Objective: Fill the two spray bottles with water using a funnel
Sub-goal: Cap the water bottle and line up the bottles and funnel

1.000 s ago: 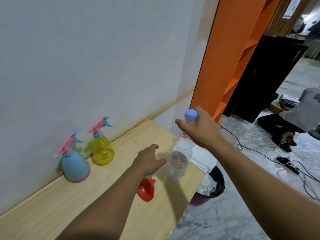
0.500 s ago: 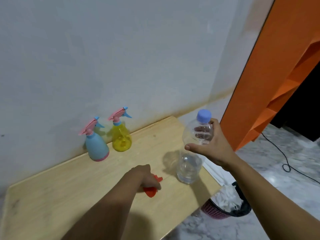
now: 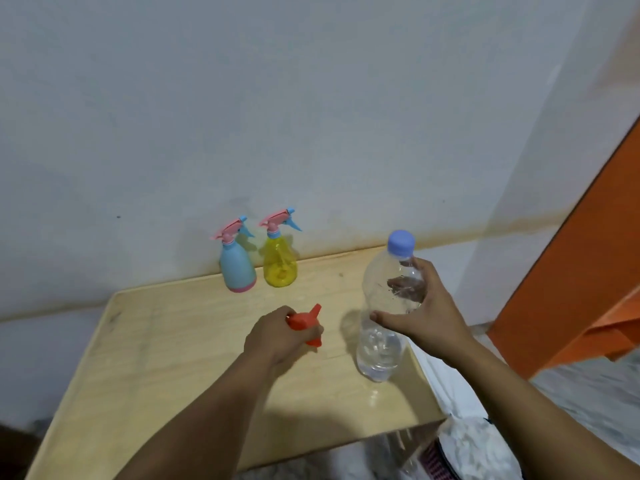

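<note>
Gathering the funnel and the water bottle before any filling begins.

The left hand (image 3: 277,336) is closing its fingers around the orange funnel (image 3: 304,322) on the wooden table (image 3: 166,341), probably so it can be carried to a spray bottle's neck. The right hand (image 3: 420,315) is wrapping around the upper body of the clear water bottle (image 3: 382,327), which is standing upright near the table's right edge; gripping it high seems to be steadying it for a lift. Its lilac cap is sitting on, and water is showing only in the lower part. The blue spray bottle (image 3: 237,268) and the yellow spray bottle (image 3: 280,265) are standing side by side at the far edge against the wall (image 3: 311,116), pink trigger heads fitted, so both are likely needing their heads unscrewed first.
</note>
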